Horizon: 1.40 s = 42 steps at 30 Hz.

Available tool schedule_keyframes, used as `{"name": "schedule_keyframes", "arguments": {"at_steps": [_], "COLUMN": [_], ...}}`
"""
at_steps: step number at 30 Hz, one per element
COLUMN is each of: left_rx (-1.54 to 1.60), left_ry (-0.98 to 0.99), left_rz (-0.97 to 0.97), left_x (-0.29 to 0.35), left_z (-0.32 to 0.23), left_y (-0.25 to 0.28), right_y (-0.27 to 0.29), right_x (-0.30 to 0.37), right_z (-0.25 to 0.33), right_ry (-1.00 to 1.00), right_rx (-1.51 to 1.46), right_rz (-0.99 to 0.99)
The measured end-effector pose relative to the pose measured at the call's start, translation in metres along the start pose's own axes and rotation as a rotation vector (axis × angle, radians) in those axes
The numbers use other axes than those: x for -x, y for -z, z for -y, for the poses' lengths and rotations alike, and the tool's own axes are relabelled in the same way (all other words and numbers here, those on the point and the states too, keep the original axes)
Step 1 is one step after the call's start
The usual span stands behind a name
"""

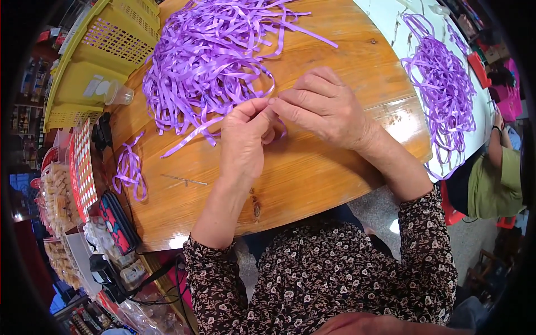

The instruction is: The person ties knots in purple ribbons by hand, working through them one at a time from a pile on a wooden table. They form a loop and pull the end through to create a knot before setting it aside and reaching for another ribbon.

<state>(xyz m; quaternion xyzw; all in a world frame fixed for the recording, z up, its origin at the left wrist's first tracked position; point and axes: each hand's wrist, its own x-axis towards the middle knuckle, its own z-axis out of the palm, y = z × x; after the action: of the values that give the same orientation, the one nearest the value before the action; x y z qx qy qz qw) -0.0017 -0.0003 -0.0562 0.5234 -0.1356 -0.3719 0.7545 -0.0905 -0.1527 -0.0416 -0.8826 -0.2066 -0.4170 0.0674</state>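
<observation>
From where I stand, the person's left hand and right hand meet tip to tip above the glossy orange-brown wooden table. On each, the thumb and forefinger are pinched together; I cannot tell what lies between those tips, it is too small and hidden. The right hand's other fingers curl over loosely.

Just beyond them, on the far side of the table, sits a big tangled heap of shiny purple satin ribbon, one loop coming close to the fingertips and a loose end trailing left of the left hand. Farther left lies a small looped purple ribbon bundle, and near it, toward the left forearm, a thin metal rod.

At the far left stand a yellow perforated plastic basket and, just beside it, a clear plastic cup. To the right, a white marble-patterned table bears another purple ribbon pile; a person in a green top is beside it.
</observation>
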Motion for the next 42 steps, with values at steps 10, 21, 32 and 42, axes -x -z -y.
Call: {"name": "schedule_keyframes", "arguments": {"at_steps": [10, 21, 32, 42], "left_rx": [0.090, 0.092, 0.006, 0.231], "left_ry": [0.161, 0.005, -0.116, -0.056], "left_rz": [0.170, 0.034, 0.016, 0.109], "left_x": [-0.005, 0.000, 0.004, 0.006], "left_z": [-0.007, -0.002, 0.000, 0.001], "left_y": [0.001, -0.006, -0.015, -0.012], "right_y": [0.004, 0.004, -0.001, -0.002], "right_x": [0.004, -0.002, 0.000, -0.001], "right_z": [-0.016, -0.006, 0.000, 0.002], "right_ry": [-0.061, -0.463, -0.971, -1.061], "right_rx": [-0.147, -0.514, -1.131, -1.311], "right_rz": [-0.017, -0.022, -0.016, -0.010]}}
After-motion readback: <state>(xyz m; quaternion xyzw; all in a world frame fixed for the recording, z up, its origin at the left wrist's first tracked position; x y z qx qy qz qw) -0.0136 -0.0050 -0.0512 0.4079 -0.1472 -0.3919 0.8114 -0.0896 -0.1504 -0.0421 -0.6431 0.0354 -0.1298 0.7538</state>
